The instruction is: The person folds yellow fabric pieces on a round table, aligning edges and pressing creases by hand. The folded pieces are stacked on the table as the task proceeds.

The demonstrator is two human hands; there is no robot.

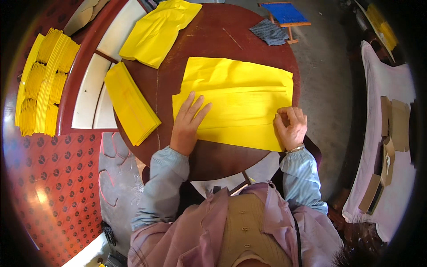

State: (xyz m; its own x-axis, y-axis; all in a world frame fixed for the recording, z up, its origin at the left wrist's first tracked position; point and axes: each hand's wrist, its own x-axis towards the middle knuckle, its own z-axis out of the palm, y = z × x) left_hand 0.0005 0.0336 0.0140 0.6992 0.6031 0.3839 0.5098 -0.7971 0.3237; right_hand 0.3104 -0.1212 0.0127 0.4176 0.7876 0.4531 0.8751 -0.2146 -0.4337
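Observation:
Spread before me on a round dark red table (pixel 231 162) lies a large yellow sheet (pixel 240 120), perhaps paper, with a folded strip and several parallel creases across its middle. My left hand (pixel 186 127) rests on its left edge, fingers spread and lying flat. At the right edge my right hand (pixel 293 129) has its thumb and fingers bent together in a pinch on the sheet. A long folded yellow bundle (pixel 132 104) sits left of my left hand. Farther back is another loose, wrinkled yellow sheet (pixel 160 31).
Several stacks of folded yellow sheets (pixel 44 84) stand at the far left by a red-edged white panel (pixel 89 84). A grey cloth (pixel 269 33) lies at the table's back right edge, near a blue folding stool (pixel 284 13). Cardboard boxes (pixel 400 124) rest on a pale cloth at right.

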